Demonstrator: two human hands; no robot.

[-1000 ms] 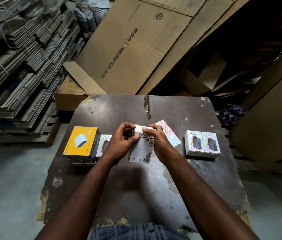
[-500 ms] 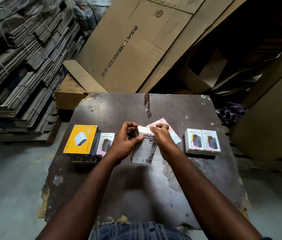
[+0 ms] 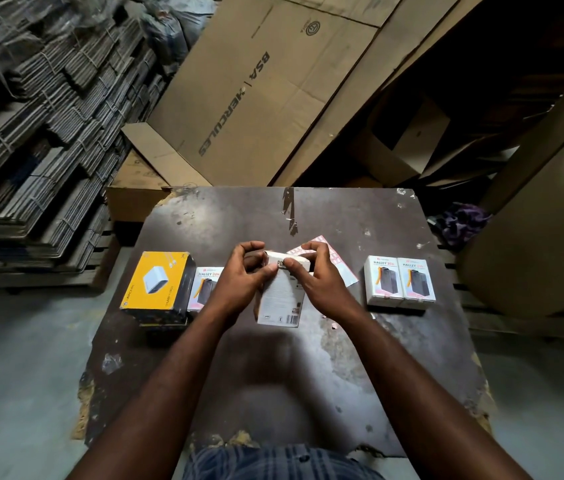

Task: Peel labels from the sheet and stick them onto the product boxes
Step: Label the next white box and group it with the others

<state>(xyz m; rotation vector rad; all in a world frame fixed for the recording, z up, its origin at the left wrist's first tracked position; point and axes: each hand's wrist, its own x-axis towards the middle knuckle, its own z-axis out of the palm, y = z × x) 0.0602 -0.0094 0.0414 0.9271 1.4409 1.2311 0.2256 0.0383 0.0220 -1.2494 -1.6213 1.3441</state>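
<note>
Both hands hold one white product box [image 3: 280,301] upright over the middle of the dark table [image 3: 308,375], its printed back facing me. My left hand [image 3: 242,282] grips its left edge. My right hand [image 3: 318,282] presses thumb and fingers on the box's top end. The pink label sheet [image 3: 337,263] lies flat behind my right hand, partly hidden. Two white boxes [image 3: 400,280] stand side by side at the right. Another white box [image 3: 204,285] lies left of my hands, next to a yellow box [image 3: 157,280].
Flattened brown cartons [image 3: 256,98] lean behind the table. Bundled cardboard stacks [image 3: 38,133] fill the left side. A large carton [image 3: 543,220] stands at the right, with purple cloth [image 3: 460,225] beside it. The table's near edge is chipped.
The held box has tilted back to more upright. My right thumb and fingers have shifted along its top end. The other boxes and the sheet have stayed put.
</note>
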